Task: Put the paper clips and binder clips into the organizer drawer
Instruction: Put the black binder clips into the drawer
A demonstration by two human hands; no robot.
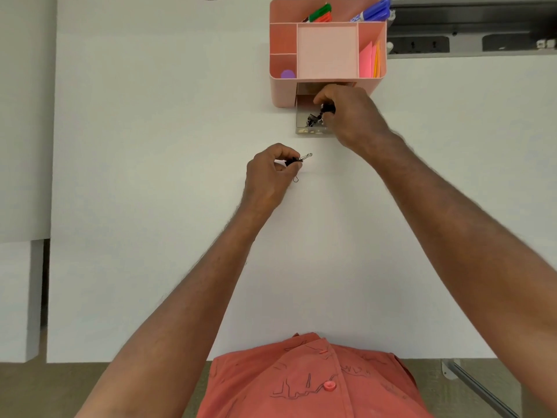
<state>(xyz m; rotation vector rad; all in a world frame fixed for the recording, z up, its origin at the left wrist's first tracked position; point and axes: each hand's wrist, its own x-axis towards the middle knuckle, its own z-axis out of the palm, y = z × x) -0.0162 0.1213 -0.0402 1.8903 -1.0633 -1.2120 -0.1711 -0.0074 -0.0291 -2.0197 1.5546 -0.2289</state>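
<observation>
A pink desk organizer (281,89) stands at the far middle of the white table. Its clear drawer (301,120) is pulled out toward me, with black binder clips (312,119) lying inside. My right hand (349,116) hovers over the drawer, fingers pinched on a black binder clip (327,109). My left hand (271,173) rests nearer to me on the table, gripping a small black binder clip (297,159) whose wire handle sticks out right. A silver paper clip (296,178) lies just under that hand's fingertips.
The organizer's top compartments hold markers (319,13), pink and orange sticky notes (369,60) and a purple disc (287,74). A grey rail with sockets (422,45) runs behind the table at the right. The table's near edge is by my torso.
</observation>
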